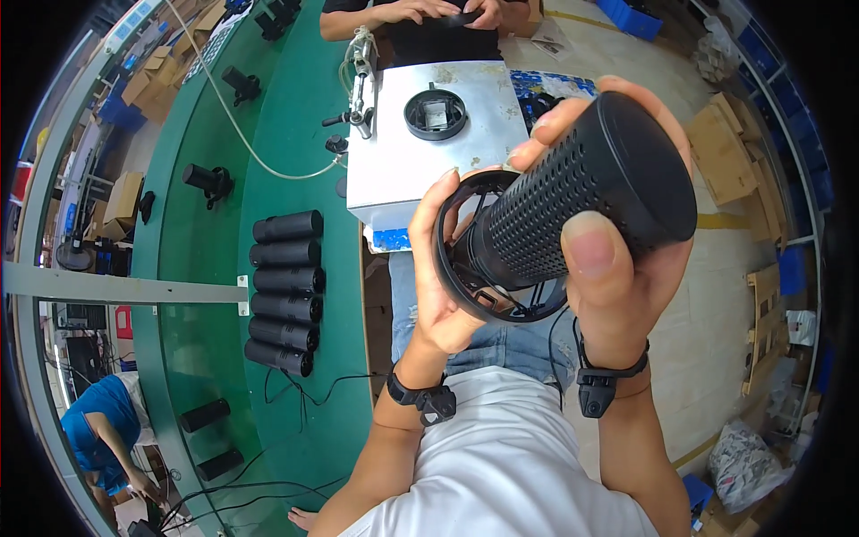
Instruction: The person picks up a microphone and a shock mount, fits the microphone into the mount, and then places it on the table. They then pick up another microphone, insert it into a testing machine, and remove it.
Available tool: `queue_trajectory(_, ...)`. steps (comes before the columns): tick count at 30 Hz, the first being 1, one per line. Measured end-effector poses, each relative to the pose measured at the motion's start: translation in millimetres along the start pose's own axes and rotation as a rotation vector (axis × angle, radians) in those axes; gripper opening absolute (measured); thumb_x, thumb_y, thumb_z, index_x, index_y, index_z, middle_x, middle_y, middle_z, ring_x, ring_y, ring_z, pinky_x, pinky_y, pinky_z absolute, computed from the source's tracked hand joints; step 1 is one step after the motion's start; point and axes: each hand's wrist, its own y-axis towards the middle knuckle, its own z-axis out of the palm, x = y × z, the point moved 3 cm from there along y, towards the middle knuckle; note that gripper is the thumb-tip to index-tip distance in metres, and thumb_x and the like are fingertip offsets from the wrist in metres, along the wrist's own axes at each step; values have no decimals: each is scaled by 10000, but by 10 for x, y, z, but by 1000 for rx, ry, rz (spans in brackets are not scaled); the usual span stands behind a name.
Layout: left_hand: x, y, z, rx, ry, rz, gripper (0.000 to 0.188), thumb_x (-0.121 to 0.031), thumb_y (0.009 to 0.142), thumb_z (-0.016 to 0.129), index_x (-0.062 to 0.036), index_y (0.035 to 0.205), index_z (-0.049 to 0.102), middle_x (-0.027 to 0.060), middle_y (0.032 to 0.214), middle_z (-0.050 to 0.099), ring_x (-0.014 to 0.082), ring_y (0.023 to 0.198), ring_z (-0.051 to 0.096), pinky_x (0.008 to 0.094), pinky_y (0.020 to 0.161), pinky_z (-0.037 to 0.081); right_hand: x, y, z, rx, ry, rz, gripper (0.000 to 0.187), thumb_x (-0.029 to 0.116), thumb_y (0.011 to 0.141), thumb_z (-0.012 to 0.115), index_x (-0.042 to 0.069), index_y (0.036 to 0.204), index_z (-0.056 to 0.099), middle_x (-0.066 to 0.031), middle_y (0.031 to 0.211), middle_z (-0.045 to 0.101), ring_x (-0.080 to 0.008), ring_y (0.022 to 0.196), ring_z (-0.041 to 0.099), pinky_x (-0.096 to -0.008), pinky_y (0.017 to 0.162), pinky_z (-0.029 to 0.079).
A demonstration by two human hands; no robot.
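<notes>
In front of my chest, my right hand [617,242] wraps round a black cylinder [559,201] with a smooth flat cap and a wall full of small holes. The cylinder's other end meets a black ring-shaped frame [456,277] with thin spokes; whether the two are joined I cannot tell. My left hand [434,268] grips that frame by its rim, fingers behind it and thumb below. The pair is tilted, cap toward the upper right. Beyond my left hand, a round black part [436,115] with a pale square centre rests on a silver metal box [420,166].
A lever clamp [361,98] stands at the box's left edge. Several black cylinders [284,294] lie in a row on the green bench [335,394], with cables nearer me. Across the box, a co-worker's hands [447,12] hold a dark part. Cardboard [720,148] stands at the right.
</notes>
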Motion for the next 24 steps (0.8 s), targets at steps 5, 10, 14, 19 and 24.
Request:
queue_trajectory(5, 30, -52, -38, -15, -49, -134, 1039, -412, 729, 751, 24, 1451, 144, 206, 1428, 300, 312, 1360, 297, 439, 1104, 282, -69, -43, -14, -43, -23, -17, 778, 354, 760, 732, -60, 1312, 372, -173, 1079, 574, -204, 911, 611, -321, 836, 510)
queue_trajectory(10, 92, -60, -80, 75, -158, -132, 835, -275, 803, 605, 31, 1450, 175, 201, 1416, 321, 302, 1345, 310, 403, 1122, 214, -106, -105, -9, -69, -40, 34, 747, 346, 760, 730, -57, 1294, 397, -167, 1063, 579, -203, 922, 599, -318, 842, 495)
queue_trajectory(14, 97, -21, -16, 10, -204, -196, 810, -279, 812, 574, 27, 1451, 180, 203, 1413, 325, 295, 1340, 318, 403, 1115, 225, -74, -98, -35, -86, -52, 36, 740, 349, 764, 727, -58, 1289, 400, -161, 1057, 579, -194, 913, 596, -307, 834, 492)
queue_trajectory(19, 175, -42, -96, 92, -190, -121, 819, -345, 837, 569, 2, 1464, 172, 205, 1362, 413, 272, 1264, 422, 387, 1086, 275, -78, -28, -45, 44, 40, 136, 882, 444, 727, 740, -68, 1340, 367, -188, 1115, 585, -220, 991, 605, -314, 871, 487)
queue_trajectory(24, 323, -93, -66, 130, -658, -315, 728, -409, 927, 503, 66, 1412, 242, 192, 1331, 458, 234, 1213, 490, 341, 1042, 376, -69, 111, -83, 188, 272, 262, 1049, 579, 677, 749, -112, 1349, 335, -209, 1045, 612, -246, 941, 635, -329, 840, 518)
